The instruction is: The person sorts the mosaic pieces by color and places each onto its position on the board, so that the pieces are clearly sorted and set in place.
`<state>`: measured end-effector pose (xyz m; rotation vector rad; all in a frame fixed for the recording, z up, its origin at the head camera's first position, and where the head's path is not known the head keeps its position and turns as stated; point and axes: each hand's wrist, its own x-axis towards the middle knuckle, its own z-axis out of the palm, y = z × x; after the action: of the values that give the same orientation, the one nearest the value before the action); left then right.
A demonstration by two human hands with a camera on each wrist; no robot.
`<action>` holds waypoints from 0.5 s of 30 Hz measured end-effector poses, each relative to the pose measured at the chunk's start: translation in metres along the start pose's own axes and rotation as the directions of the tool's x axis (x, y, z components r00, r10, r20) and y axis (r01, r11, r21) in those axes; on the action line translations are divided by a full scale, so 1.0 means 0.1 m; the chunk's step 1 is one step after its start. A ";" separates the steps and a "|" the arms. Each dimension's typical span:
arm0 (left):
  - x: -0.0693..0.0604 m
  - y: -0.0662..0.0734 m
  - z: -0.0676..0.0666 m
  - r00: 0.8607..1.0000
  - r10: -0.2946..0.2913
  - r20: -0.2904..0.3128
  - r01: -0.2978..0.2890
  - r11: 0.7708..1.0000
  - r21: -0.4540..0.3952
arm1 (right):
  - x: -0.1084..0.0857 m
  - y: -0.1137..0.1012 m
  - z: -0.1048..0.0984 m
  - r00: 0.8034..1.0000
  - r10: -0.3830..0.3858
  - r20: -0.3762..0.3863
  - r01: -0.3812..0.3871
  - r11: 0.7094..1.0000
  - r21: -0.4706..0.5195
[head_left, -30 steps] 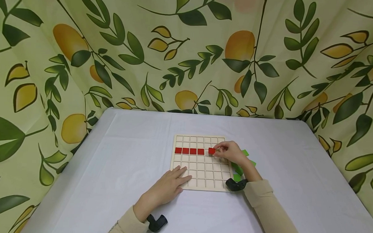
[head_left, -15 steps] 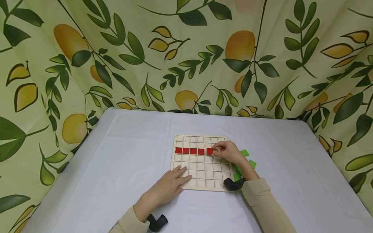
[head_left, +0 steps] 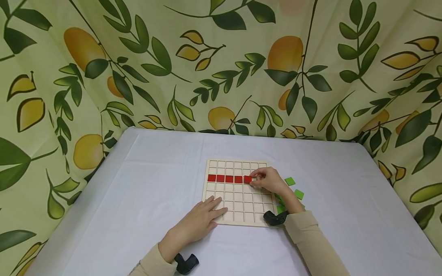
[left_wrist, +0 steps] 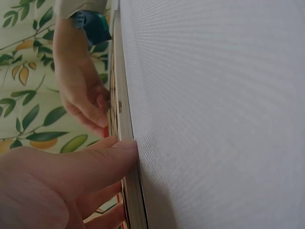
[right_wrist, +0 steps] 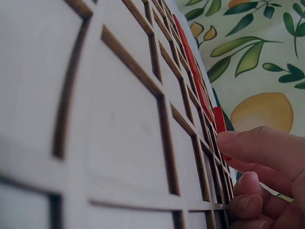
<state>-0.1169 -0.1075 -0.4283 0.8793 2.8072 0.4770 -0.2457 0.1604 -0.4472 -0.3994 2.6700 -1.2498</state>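
A pale wooden grid board (head_left: 238, 205) lies on the table. Several red square tiles (head_left: 225, 178) sit side by side in its third row from the back, starting at the left. My right hand (head_left: 270, 180) pinches another red tile (head_left: 247, 179) by its right side, over the fifth cell of that row. In the right wrist view this red tile (right_wrist: 219, 119) stands slightly proud of the grid, between thumb and fingers. My left hand (head_left: 199, 219) rests with straight fingers on the board's front left corner. The left thumb (left_wrist: 109, 160) presses against the board's edge.
Loose green tiles (head_left: 289, 181) lie on the white tablecloth (head_left: 150, 176) right of the board, some partly hidden by the right forearm. A black wrist device (head_left: 275, 218) hangs over the board's front right corner. A patterned curtain (head_left: 223, 73) surrounds the table.
The right hand has shifted slightly left with its red tile, which has come down over the fifth cell beside the row. My left hand keeps its place.
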 end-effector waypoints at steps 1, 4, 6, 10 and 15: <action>0.00 0.00 0.00 1.000 0.000 0.001 0.000 1.000 -0.002 | 0.00 0.00 0.00 1.000 0.001 -0.001 -0.001 1.000 -0.004; -0.01 0.01 -0.01 1.000 -0.001 0.005 0.001 1.000 -0.009 | 0.00 0.00 0.01 1.000 -0.011 0.000 0.011 1.000 -0.021; -0.01 0.01 -0.01 1.000 -0.003 0.007 0.003 1.000 -0.009 | 0.00 0.01 0.01 1.000 -0.012 0.000 0.012 1.000 -0.023; 0.00 0.00 0.01 1.000 -0.009 0.008 0.009 1.000 0.001 | 0.00 0.01 0.02 1.000 -0.017 -0.005 0.017 0.999 -0.039; 0.01 -0.01 0.02 1.000 -0.012 0.009 0.012 1.000 0.001 | 0.01 0.00 0.02 1.000 0.009 -0.016 -0.010 0.998 -0.057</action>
<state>-0.1181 -0.1074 -0.4304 0.8618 2.8031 0.4694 -0.2463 0.1584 -0.4489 -0.3855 2.7228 -1.1812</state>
